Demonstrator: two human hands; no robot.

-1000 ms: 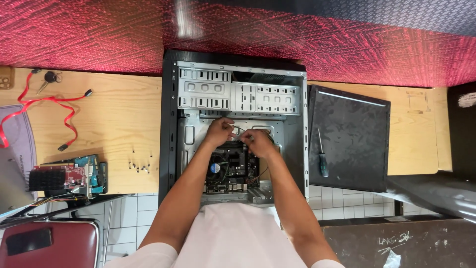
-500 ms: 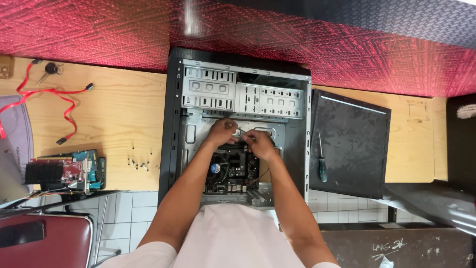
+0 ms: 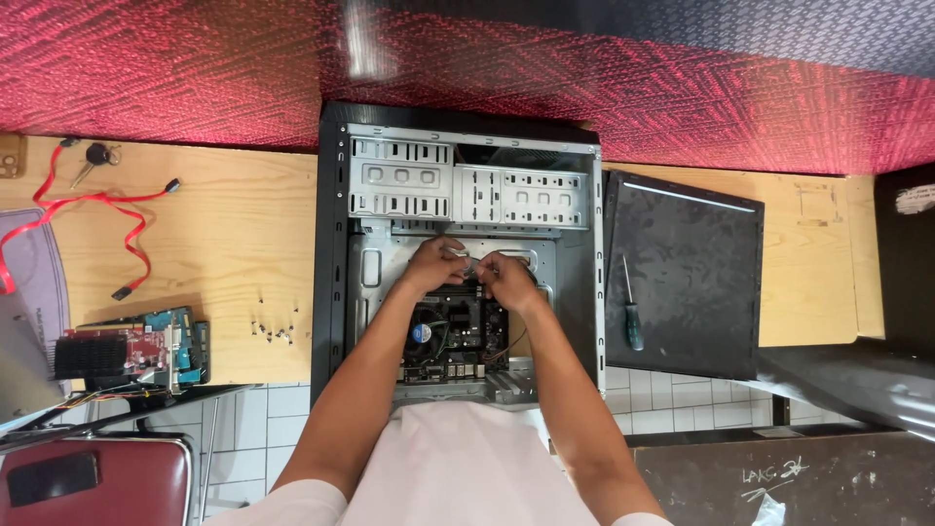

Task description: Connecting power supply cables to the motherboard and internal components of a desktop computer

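Note:
An open computer case (image 3: pixel 331 244) lies on its side on the wooden table, its metal drive bays (image 3: pixel 467 190) toward the far end. Inside sits a motherboard (image 3: pixel 458 336) with a round cooler. My left hand (image 3: pixel 433 265) and my right hand (image 3: pixel 508 278) meet just above the board's far edge. Between their fingertips is a small silvery part (image 3: pixel 466 257), pinched from both sides; what it is cannot be made out.
The black side panel (image 3: pixel 682 273) lies right of the case with a screwdriver (image 3: pixel 631 312) on it. Left of the case are several loose screws (image 3: pixel 275 329), a red cable (image 3: pixel 97 209), keys (image 3: pixel 95 156) and a graphics card (image 3: pixel 136 346). A red chair (image 3: pixel 93 477) stands below.
Both hands have stayed together over the board's far edge, shifting only slightly. My head has moved a little, so the whole scene has slid in view.

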